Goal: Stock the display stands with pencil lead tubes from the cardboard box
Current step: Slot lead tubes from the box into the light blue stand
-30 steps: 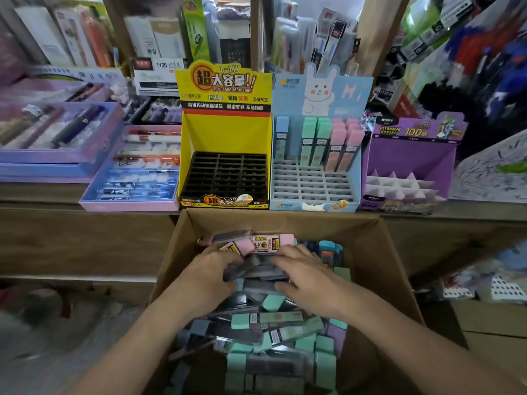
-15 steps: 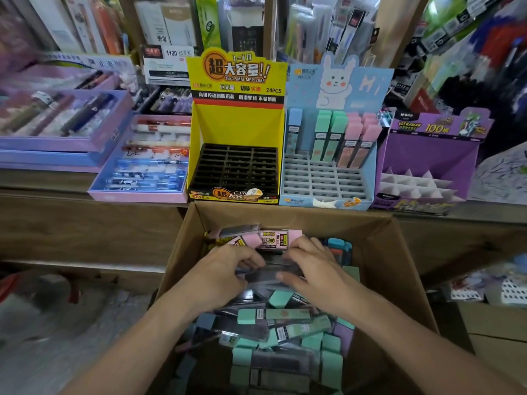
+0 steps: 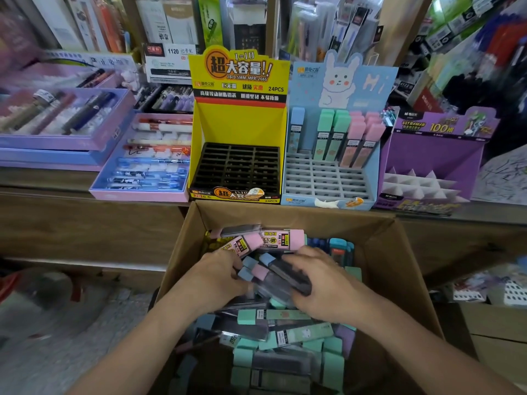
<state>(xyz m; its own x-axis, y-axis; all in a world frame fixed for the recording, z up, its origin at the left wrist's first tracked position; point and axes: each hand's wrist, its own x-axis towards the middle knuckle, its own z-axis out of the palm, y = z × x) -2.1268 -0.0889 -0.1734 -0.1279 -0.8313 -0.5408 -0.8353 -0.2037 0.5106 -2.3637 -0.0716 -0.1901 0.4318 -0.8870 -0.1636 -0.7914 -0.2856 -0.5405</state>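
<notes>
Both hands are down in the cardboard box [image 3: 285, 216], working one bundle of lead tubes [image 3: 281, 277] between them. The right hand [image 3: 328, 295] wraps the dark bodies from the right, fingers curled over the top. The left hand [image 3: 214, 280] closes its fingers on the blue and pink caps at the other end. The bundle lies slanted, caps up and to the left, bodies trailing down to the right.

The stands sit straight ahead on the table [image 3: 42, 178], past the box's far wall. The yellow stand [image 3: 236, 166] shows an empty grid ahead of the left hand. The blue stand [image 3: 328, 181], with only its back row filled, is ahead of the right. I'd say the tubes must swing upright, caps up, before dropping into any slot.
</notes>
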